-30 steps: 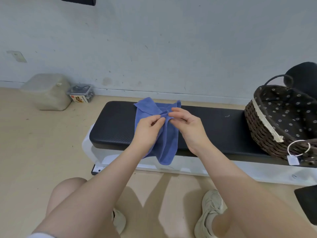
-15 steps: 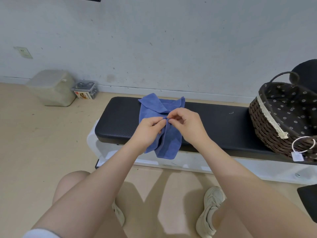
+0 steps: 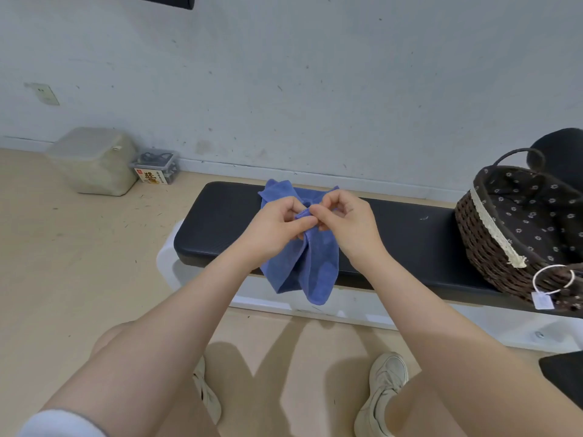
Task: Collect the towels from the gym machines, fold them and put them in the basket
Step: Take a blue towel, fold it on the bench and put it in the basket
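A small clear box (image 3: pixel 155 167) on the floor by the wall bears a red and yellow label with large characters, too blurred to read. The white tag (image 3: pixel 542 300) hanging on the basket (image 3: pixel 492 247) perhaps carries print; none is legible.

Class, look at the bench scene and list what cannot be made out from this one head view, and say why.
- Blue towel: its middle, pinched by left hand and right hand, is covered by them.
- Basket: right part cut off by the frame edge; its floor there is unseen.
- Small box by the wall: label too small to read.
- Tag on the basket: print too small.
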